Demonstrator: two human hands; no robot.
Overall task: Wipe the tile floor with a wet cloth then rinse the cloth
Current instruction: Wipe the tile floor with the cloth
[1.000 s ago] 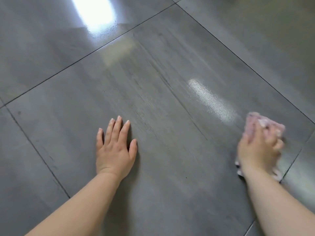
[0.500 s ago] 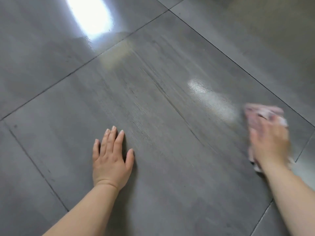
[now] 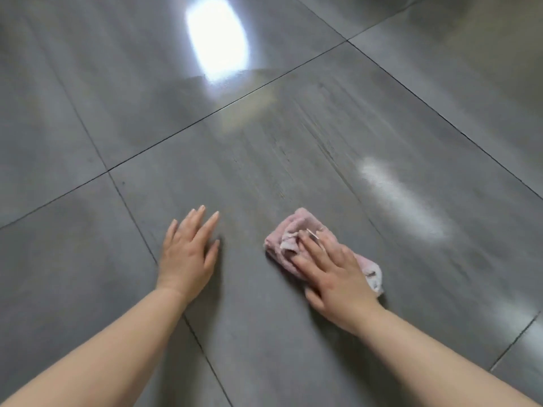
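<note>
Two bare hands are working down on a grey tile floor (image 3: 308, 148) here, both arms reaching in from the bottom of the view. Left hand (image 3: 189, 254) is lying flat on the tile with the fingers stretched out and slightly spread, gripping nothing, just propping against the floor right beside a dark grout line (image 3: 138, 227). Right hand (image 3: 332, 273) is pressing palm-down on a crumpled pink cloth (image 3: 289, 233), fingers laid out over the top of it rather than curled around, so it's pinning the cloth to the floor. Cloth is sitting on the same big tile as the left hand, a bit to the right of it, with bunched folds sticking out past the fingertips and a whitish corner poking out by the wrist. Tile past the cloth is showing streaky marks and a pale shiny patch (image 3: 402, 201), and a bright light reflection (image 3: 217, 39) is glaring off the floor farther back.
</note>
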